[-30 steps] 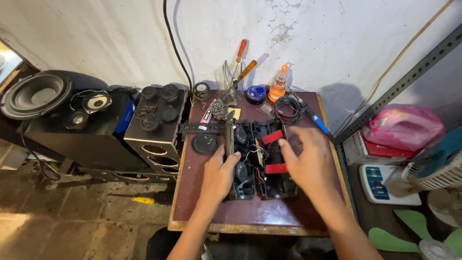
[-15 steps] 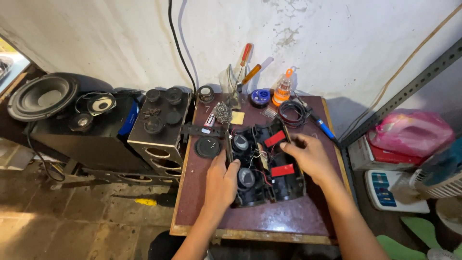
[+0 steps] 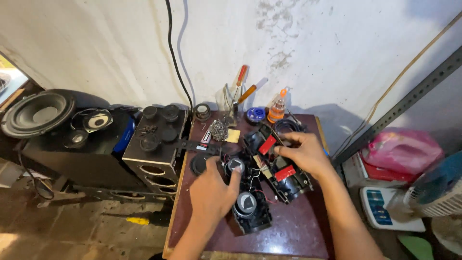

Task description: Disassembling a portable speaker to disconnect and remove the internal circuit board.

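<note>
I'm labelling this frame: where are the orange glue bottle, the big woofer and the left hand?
Glue bottle [image 3: 276, 110], head view, on its clear body.
Woofer [image 3: 39, 112], head view, on its cone.
Left hand [image 3: 211, 192], head view, on its back.

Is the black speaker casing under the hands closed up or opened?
Opened. The black speaker casing lies in two halves, showing round drivers, wires and red parts inside; the left hand and right hand rest on it.

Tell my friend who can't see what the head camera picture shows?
Two hands, left hand and right hand, hold an opened black speaker casing with wires on a dark red table. Screwdrivers and a glue bottle stand behind.
</note>
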